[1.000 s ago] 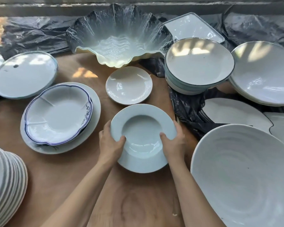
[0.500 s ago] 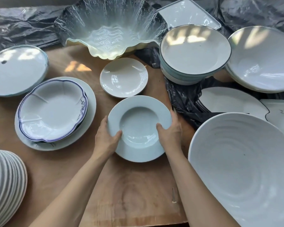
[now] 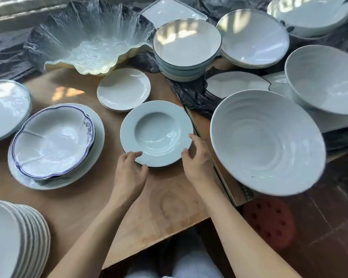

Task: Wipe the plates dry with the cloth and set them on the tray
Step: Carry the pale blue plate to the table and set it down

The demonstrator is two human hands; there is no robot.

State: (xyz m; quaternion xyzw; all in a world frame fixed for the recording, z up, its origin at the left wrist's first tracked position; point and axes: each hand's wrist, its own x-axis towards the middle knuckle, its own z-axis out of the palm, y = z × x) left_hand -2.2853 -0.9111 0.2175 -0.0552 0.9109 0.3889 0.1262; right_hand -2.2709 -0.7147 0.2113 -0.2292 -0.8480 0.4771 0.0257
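Fingers of both hands curve loosely at the near rim of the deep plate, holding nothing firmly. On the left hand the fingertips touch the rim's near-left edge, with the thumb just beside it. The right hand sits at the near-right edge with its fingers spread moderately wide; whether they touch the rim or hover just off it I cannot tell.

That plate sits flat on the wooden board, just in front of a small plate and between the blue-rimmed dish and the big ridged bowl. No cloth shows anywhere in view.

My guess is that the plate is glazed ceramic: stiff, fairly heavy for its size, breakable, and slippery if wet. Its broad flat rim looks like the best place to take hold, with thumbs on top and fingers underneath at opposite sides. Neighbours crowd it closely, so it probably wants lifting straight up rather than sliding, or it may knock the small plate or the bowl's overhanging edge.
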